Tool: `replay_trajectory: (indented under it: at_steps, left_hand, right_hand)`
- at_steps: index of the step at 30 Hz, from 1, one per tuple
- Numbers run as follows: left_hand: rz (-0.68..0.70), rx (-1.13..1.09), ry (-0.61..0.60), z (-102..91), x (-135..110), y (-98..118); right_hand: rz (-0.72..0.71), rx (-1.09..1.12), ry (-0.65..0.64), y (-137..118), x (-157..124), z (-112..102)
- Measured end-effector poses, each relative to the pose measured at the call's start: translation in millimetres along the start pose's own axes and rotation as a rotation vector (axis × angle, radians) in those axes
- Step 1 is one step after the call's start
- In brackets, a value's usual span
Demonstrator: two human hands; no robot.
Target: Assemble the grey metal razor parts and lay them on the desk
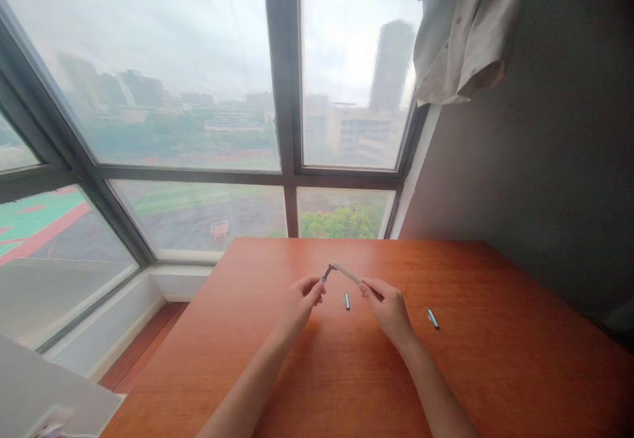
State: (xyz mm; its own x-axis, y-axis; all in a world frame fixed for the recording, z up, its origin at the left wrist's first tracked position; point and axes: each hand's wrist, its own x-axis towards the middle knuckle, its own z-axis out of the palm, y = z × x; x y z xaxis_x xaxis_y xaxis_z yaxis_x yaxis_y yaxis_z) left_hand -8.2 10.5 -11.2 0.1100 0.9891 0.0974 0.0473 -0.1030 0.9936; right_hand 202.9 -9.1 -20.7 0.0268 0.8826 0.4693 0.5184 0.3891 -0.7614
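Note:
Above the middle of the table, my left hand (303,302) pinches a short, dark, slim piece (327,272) that looks like part of a pen. My right hand (387,307) is closed on one end of a pale, slim tube (347,273). The tube's far end meets the tip of the dark piece at an angle; whether they are joined, I cannot tell. Between and below the hands lies a small teal-and-silver pen part (347,301). Another teal-and-silver pen part (432,319), seemingly with a clip, rests to the right of my right hand.
The reddish-brown wooden table (495,372) reaches to large windows with a dark frame (291,127). A grey wall (535,174) stands at the right. Pale cloth (460,35) hangs at the upper right. Beyond the table's left edge is a low white ledge (123,329).

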Motion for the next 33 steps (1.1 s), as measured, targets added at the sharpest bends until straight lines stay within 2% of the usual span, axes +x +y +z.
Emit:
replay_trajectory:
  at_steps: [21,33]
  left_hand:
    - [0.014,-0.005,0.007,0.1,0.5,-2.9]
    - [-0.006,-0.025,0.081,-1.3,-0.2,5.3]
  right_hand:
    - [0.005,-0.008,0.001,0.0,-0.3,-0.5]
    - [0.066,-0.003,0.034,1.5,0.5,-0.7]
